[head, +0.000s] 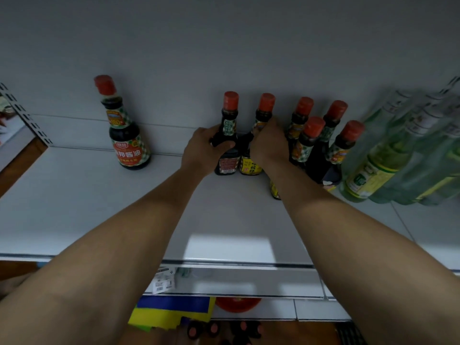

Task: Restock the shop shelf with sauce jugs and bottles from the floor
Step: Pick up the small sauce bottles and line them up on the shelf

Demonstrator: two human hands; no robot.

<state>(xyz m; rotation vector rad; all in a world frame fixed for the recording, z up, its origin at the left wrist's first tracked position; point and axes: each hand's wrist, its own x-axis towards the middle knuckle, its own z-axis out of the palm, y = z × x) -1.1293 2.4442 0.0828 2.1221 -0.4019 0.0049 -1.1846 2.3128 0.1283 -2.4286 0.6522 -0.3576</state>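
Reaching deep onto the white shelf (99,207), both arms are stretched out and both hands are busy. The left hand (204,150) is wrapped round the shoulder of a dark red-labelled bottle (227,165), thumb lying across its front and fingers curled behind. Right beside it, the right hand (268,145) grips the neck and shoulder of a yellow-labelled bottle (250,166). The two bottles stand upright, side by side and touching, near the back panel (224,46), and their bases look to be down on the shelf. Both wear red caps.

Off to the left, well apart, a lone soy sauce bottle (127,135) stands on its own with a big red label facing out. To the right, just beside the right wrist, there's a cluster of dark bottles (311,135), red-capped and packed close together. Further right again, a row of pale green bottles (388,158) leans into view, blurred at the frame edge.

Along the front lip of the shelf runs a price strip (164,282) with a small white ticket tucked in. Below that, a red lid (237,303) peeks out under the edge, yellow and blue packaging (171,312) sits to its left, and a few dark bottle tops (214,329) show down at the bottom.
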